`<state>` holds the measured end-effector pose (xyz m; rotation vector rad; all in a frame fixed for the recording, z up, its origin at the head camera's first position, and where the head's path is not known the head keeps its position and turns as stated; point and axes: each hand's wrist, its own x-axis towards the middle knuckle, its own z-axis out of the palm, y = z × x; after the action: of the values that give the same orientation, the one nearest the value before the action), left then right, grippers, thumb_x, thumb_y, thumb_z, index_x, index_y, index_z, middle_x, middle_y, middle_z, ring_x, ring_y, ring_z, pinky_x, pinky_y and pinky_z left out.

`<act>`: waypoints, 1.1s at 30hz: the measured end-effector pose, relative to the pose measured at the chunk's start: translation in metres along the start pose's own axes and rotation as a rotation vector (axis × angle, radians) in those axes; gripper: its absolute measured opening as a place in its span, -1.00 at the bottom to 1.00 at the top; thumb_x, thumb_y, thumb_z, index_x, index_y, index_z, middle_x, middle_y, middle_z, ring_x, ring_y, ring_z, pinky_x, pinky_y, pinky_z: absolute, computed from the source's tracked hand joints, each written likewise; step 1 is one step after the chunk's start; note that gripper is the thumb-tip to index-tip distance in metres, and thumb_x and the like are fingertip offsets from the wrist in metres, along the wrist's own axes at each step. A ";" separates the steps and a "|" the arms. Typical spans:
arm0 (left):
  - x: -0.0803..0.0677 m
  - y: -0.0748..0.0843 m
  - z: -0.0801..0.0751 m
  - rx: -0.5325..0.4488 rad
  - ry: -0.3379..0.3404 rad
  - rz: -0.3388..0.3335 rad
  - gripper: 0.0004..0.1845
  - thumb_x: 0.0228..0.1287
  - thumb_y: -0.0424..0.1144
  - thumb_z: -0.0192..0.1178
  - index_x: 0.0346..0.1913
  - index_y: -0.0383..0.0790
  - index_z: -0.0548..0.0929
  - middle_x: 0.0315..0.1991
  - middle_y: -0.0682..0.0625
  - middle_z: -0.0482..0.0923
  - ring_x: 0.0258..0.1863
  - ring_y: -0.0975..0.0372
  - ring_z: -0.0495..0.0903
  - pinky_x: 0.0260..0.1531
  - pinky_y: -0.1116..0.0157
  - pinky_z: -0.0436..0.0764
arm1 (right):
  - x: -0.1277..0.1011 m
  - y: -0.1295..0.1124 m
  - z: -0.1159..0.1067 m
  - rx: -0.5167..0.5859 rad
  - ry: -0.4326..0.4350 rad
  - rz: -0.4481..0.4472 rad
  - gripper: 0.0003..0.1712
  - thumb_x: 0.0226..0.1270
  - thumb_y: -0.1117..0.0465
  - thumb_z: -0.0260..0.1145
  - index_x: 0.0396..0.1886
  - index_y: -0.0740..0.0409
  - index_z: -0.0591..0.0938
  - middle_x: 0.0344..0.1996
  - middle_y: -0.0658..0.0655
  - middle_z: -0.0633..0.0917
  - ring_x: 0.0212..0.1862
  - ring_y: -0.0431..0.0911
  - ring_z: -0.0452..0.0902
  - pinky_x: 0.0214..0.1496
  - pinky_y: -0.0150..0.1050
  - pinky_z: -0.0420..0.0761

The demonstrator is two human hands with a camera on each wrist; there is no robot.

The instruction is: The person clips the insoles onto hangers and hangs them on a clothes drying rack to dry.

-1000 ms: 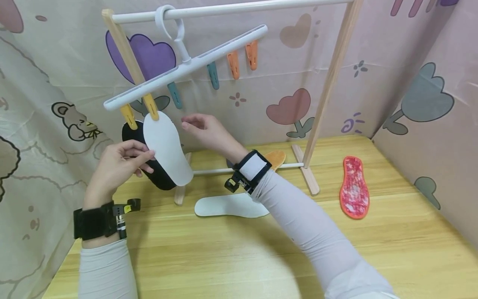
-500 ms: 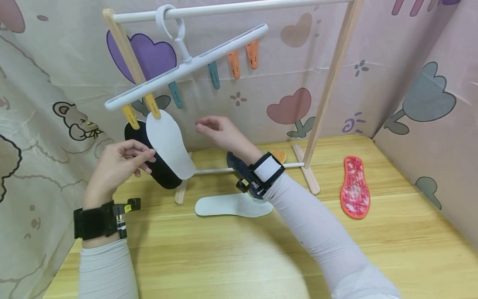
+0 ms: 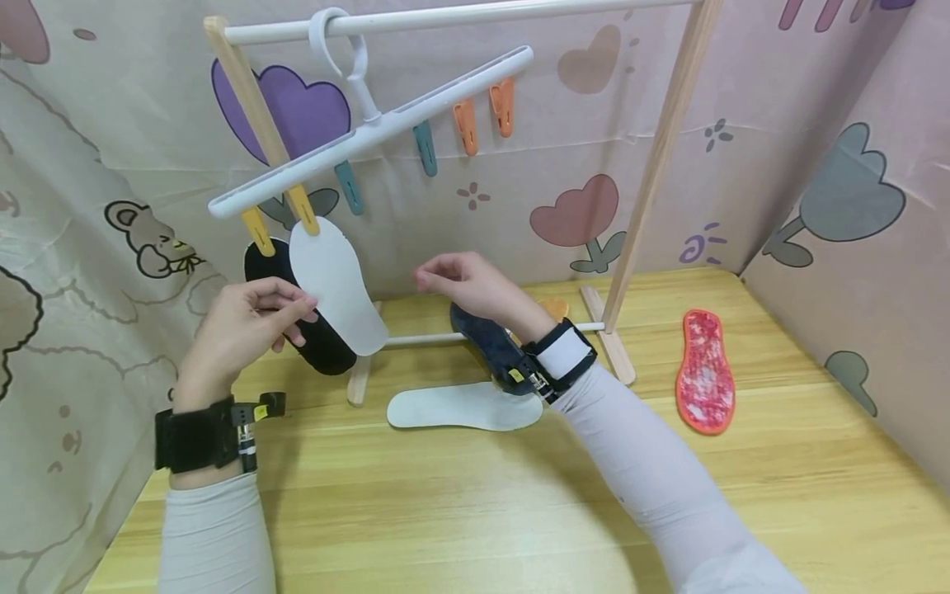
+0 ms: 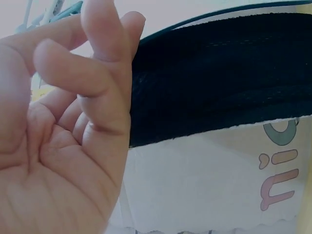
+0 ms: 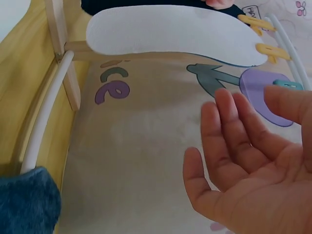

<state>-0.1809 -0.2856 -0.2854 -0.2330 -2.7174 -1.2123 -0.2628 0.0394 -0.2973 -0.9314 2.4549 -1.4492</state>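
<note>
A tilted white hanger (image 3: 371,124) carries yellow, teal and orange clips. Two yellow clips (image 3: 303,210) at its low left end hold a black insole (image 3: 326,346) and a white insole (image 3: 334,285), which hang side by side. My left hand (image 3: 248,322), fingers loosely bent, is in front of the black insole; whether it touches cannot be told. In the left wrist view the black insole (image 4: 219,73) extends behind the fingers, with nothing pinched. My right hand (image 3: 475,285), relaxed with nothing in it, hovers right of the white insole. Its bent fingers show in the right wrist view.
On the wooden table lie a white insole (image 3: 463,407), a dark blue insole (image 3: 482,334) partly under my right wrist, an orange one (image 3: 554,309) mostly hidden, and a red-and-white one (image 3: 705,371) at right. A wooden rack (image 3: 653,173) with white rods supports the hanger.
My right hand has moved right and down, away from the hanging white insole, uncovering more of the dark blue insole. The hanging insoles shifted slightly. My left hand barely moved.
</note>
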 end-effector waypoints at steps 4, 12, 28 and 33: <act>0.002 0.001 0.003 0.008 -0.003 -0.008 -0.67 0.57 0.00 0.31 0.00 -0.24 0.74 -0.30 0.16 0.82 -0.47 0.15 0.77 -0.52 0.33 0.66 | -0.010 0.004 -0.002 -0.051 -0.022 -0.021 -0.64 0.72 0.08 0.21 0.19 0.21 0.74 -0.02 0.17 0.83 0.07 0.04 0.77 0.26 -0.11 0.67; 0.008 0.005 0.014 0.008 -0.028 0.026 -0.75 0.57 -0.07 0.31 -0.04 -0.22 0.78 -0.33 0.09 0.81 -0.51 0.15 0.72 -0.56 0.33 0.61 | -0.029 0.014 -0.005 -0.112 -0.074 -0.033 -0.69 0.71 0.11 0.22 0.08 0.21 0.77 -0.16 0.14 0.83 -0.10 0.02 0.79 0.07 -0.20 0.73; 0.016 0.018 0.045 0.042 -0.135 0.050 -0.74 0.55 -0.06 0.34 -0.04 -0.21 0.77 -0.22 -0.23 0.79 -0.46 0.04 0.74 -0.55 0.29 0.63 | -0.065 0.034 -0.005 -0.127 -0.124 -0.020 -0.73 0.68 0.13 0.27 -0.23 0.11 0.79 -0.39 0.11 0.79 -0.29 -0.05 0.72 -0.14 -0.21 0.72; 0.018 0.021 0.059 0.032 -0.174 0.061 -0.78 0.54 -0.10 0.36 -0.04 -0.21 0.76 -0.21 -0.24 0.79 -0.46 0.01 0.75 -0.56 0.27 0.64 | -0.071 0.042 -0.008 -0.092 -0.114 0.014 -0.74 0.68 0.17 0.26 -0.20 0.15 0.79 -0.36 0.09 0.81 -0.27 -0.08 0.75 -0.04 0.02 0.81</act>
<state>-0.1992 -0.2266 -0.3056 -0.4337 -2.8502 -1.1830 -0.2280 0.1009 -0.3411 -0.9838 2.4582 -1.2515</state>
